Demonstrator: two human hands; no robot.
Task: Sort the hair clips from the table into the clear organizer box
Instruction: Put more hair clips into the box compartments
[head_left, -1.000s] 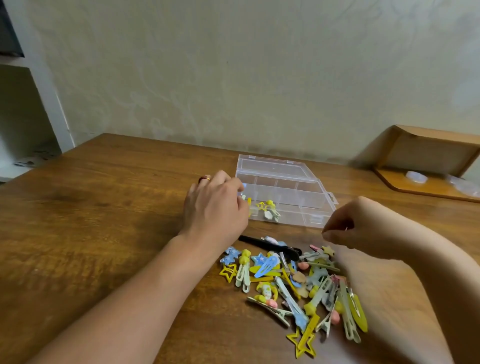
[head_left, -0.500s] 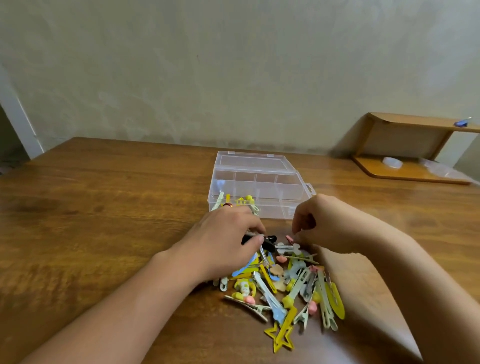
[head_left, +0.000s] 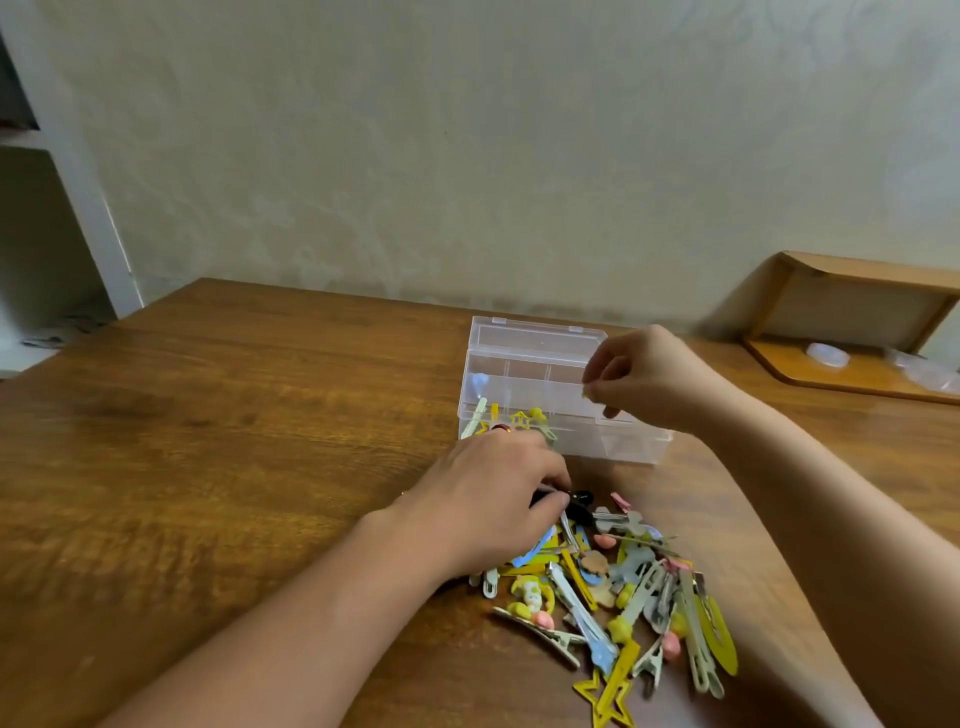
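Plainly, no brand, label or writing can be read on any item.

Organizer box (head_left: 524, 364): clear plastic, lid open and tipped back toward the wall, interior split by dividers into compartments. It sits on the wooden tabletop (head_left: 234, 441), just beyond the loose pile. The near-left compartment holds a few clips (head_left: 530, 418), yellow and pale green, one with a star outline.

Pile of hair clips (head_left: 623, 587): heaped on the tabletop in front of the box, nearer the person. Mixed kinds: long snap clips in yellow, blue and pale metal; alligator clips with small pink, yellow and tan charms; a yellow open star clip (head_left: 608, 699) at the near edge; a yellow teardrop snap clip (head_left: 719, 642) on the right edge.

Black clip (head_left: 579, 506): at the far-left edge of the pile, partly under the left fingers.

Left hand (head_left: 493, 499): palm down over the pile's far-left edge, fingers curled, thumb and fingertips pinching the black clip. A ring (head_left: 501, 427) shows on one finger.

Right hand (head_left: 649, 374): raised above the right half of the box, fingers curled, thumb and forefinger pinching a small tan item (head_left: 588, 393), too small to identify.

Wooden shelf (head_left: 857, 322): far right against the wall, carrying small clear objects.
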